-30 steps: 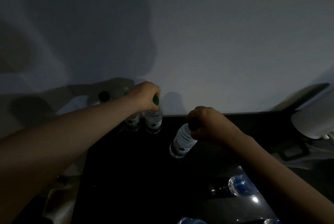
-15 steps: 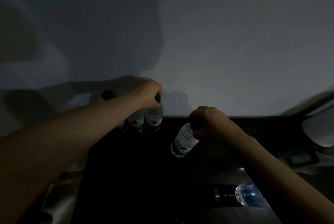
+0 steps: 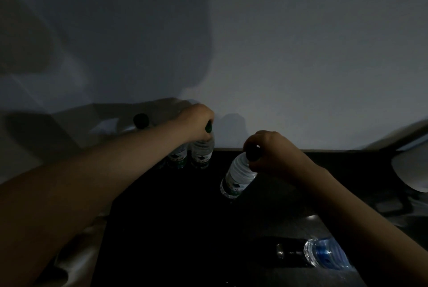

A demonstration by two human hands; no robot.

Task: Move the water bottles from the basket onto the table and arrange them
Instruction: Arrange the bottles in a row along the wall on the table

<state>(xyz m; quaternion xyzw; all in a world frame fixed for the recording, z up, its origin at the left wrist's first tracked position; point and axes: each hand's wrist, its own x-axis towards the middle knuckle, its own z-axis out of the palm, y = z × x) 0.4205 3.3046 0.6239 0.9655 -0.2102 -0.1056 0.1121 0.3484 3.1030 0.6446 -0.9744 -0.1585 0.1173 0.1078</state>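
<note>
The scene is dim. My left hand (image 3: 196, 122) grips the green-capped top of an upright clear water bottle (image 3: 202, 151) at the back edge of the black table (image 3: 176, 217). A second labelled bottle (image 3: 177, 156) stands touching it on its left, and a dark cap (image 3: 140, 120) of another shows behind my forearm. My right hand (image 3: 271, 151) holds the cap end of a tilted water bottle (image 3: 237, 176) above the table's middle. A bottle with a blue label (image 3: 326, 253) lies on its side near my right forearm.
A pale wall rises right behind the table's back edge. A white rounded object (image 3: 412, 168) sits at the far right. Something pale (image 3: 76, 259) lies off the table's left edge, too dark to identify.
My left hand moved its bottle back and left until it stands against the other bottle. My right hand stays put with the tilted bottle. The view tipped up slightly.
</note>
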